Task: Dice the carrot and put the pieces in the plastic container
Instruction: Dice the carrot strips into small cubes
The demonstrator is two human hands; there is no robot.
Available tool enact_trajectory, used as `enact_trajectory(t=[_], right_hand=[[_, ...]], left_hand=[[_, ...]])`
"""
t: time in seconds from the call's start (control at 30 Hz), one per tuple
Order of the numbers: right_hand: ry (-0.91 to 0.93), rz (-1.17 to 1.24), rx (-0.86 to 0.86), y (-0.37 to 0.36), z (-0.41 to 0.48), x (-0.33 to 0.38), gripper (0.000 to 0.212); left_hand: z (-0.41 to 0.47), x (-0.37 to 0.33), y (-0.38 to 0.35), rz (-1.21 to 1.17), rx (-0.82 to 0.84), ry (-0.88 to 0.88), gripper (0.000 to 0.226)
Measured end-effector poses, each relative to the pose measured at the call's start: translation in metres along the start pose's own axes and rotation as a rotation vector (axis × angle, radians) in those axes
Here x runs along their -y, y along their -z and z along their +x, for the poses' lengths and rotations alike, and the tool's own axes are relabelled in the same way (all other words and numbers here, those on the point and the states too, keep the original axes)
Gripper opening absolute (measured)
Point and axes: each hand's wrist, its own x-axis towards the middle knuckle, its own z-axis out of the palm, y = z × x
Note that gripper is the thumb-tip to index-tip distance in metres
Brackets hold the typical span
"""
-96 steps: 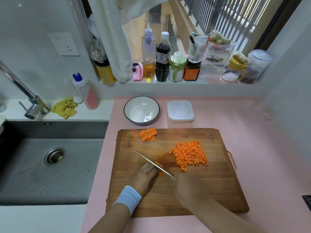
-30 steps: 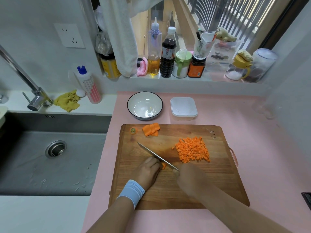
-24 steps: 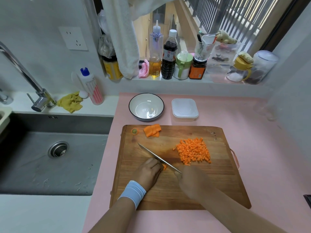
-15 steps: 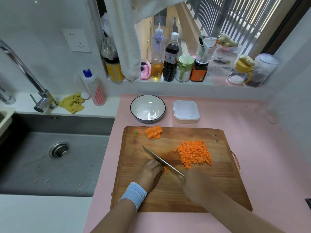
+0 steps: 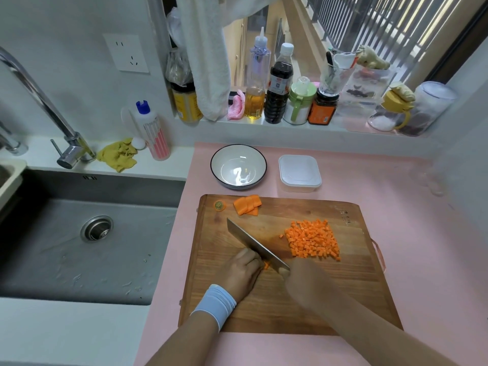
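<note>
On the wooden cutting board point(image 5: 303, 307) lies a pile of diced carrot point(image 5: 313, 239) at centre right. Uncut carrot slices point(image 5: 247, 204) and a carrot end point(image 5: 219, 205) sit at the board's far left corner. My left hand point(image 5: 241, 273), fingers curled, holds down a small carrot piece point(image 5: 266, 265), mostly hidden. My right hand point(image 5: 303, 282) grips the handle of a knife point(image 5: 253, 243) whose blade slants across the board against my left knuckles. The plastic container point(image 5: 299, 171), lid on, stands behind the board.
A white bowl point(image 5: 238, 166) stands left of the container. A steel sink point(image 5: 79, 233) with a tap point(image 5: 66, 151) lies to the left. Bottles and jars point(image 5: 277, 85) line the window sill. The pink counter point(image 5: 422, 233) stretches to the right.
The carrot piece under my left hand has grown shorter as the knife kept cutting. Both hands stay at the same spot on the board; the camera shifted slightly.
</note>
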Motion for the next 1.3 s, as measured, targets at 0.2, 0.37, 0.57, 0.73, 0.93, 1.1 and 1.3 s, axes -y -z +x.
enact_trajectory(t=[0.2, 0.37, 0.57, 0.73, 0.93, 1.1, 1.3], right_hand=[[0.033, 0.008, -0.019, -0.002, -0.007, -0.002, 0.033], [0.044, 0.037, -0.012, 0.003, -0.01, 0.002, 0.03], [0.047, -0.075, -0.067, -0.002, -0.019, -0.002, 0.032], [0.027, -0.065, -0.08, -0.002, -0.022, -0.006, 0.032], [0.009, -0.068, -0.053, -0.001, -0.019, -0.005, 0.03], [0.015, -0.095, -0.039, 0.0, -0.013, 0.003, 0.03], [0.0, -0.011, -0.01, 0.0, -0.005, 0.007, 0.031]], left_hand=[[0.001, -0.004, 0.002, 0.021, -0.009, 0.007, 0.012], [-0.001, -0.004, 0.002, 0.013, -0.01, 0.018, 0.011], [0.0, -0.005, 0.004, -0.001, -0.034, 0.017, 0.007], [-0.001, -0.004, 0.004, -0.003, -0.028, 0.004, 0.001], [-0.001, -0.004, 0.005, -0.016, -0.028, 0.013, 0.011], [0.0, -0.003, 0.004, -0.012, -0.02, 0.018, 0.001], [0.0, 0.0, 0.001, -0.007, -0.02, 0.011, 0.002]])
